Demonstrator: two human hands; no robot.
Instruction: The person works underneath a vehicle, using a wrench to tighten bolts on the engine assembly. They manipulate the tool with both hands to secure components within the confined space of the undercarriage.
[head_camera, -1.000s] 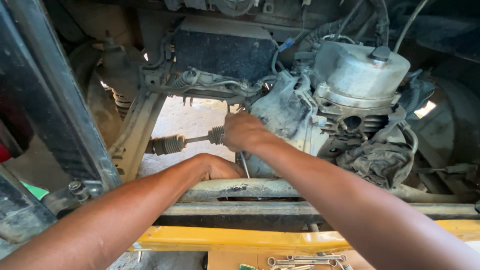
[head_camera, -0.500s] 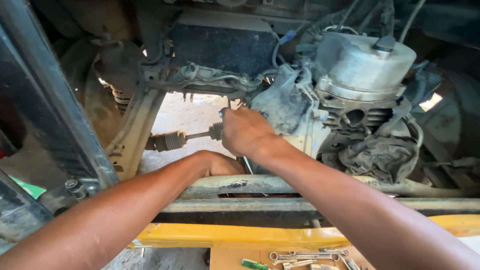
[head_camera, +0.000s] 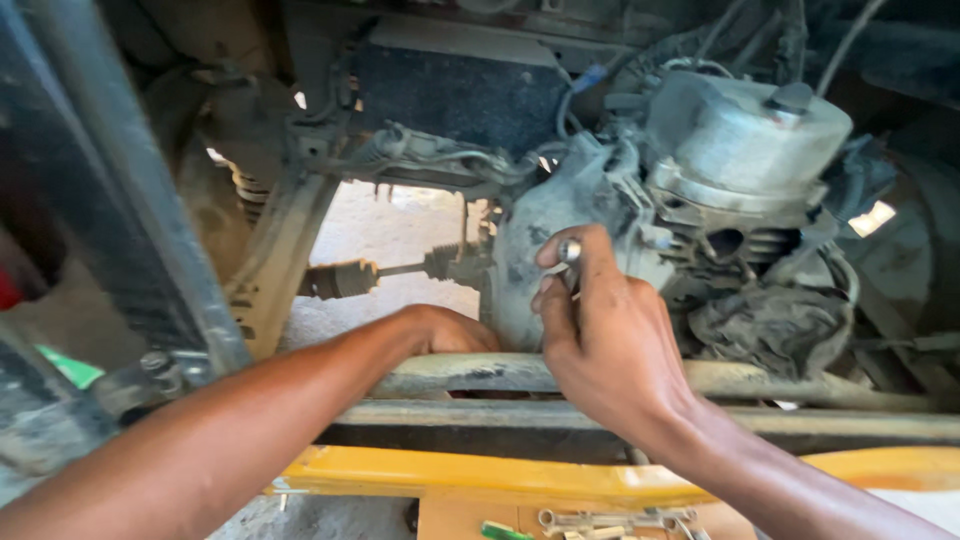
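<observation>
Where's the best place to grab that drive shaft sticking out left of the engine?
Probably the bare thin rod of the drive shaft, between its two ribbed boots, coming from above: it lies level there with open ground behind, and the boots look soft and wider.

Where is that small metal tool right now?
In the head view, the small metal tool sits right of centre, pinched in the right hand, against the grey engine casing, right of the drive shaft.

Grey engine (head_camera: 740, 160) w/ cooling fins at right, dirty rag (head_camera: 775, 325) below it. Drive shaft (head_camera: 385, 272) w/ boot at centre-left. Yellow bar (head_camera: 500, 475) across bottom, wrenches (head_camera: 600, 522) under it. Coil spring (head_camera: 250, 190) at left.
</observation>
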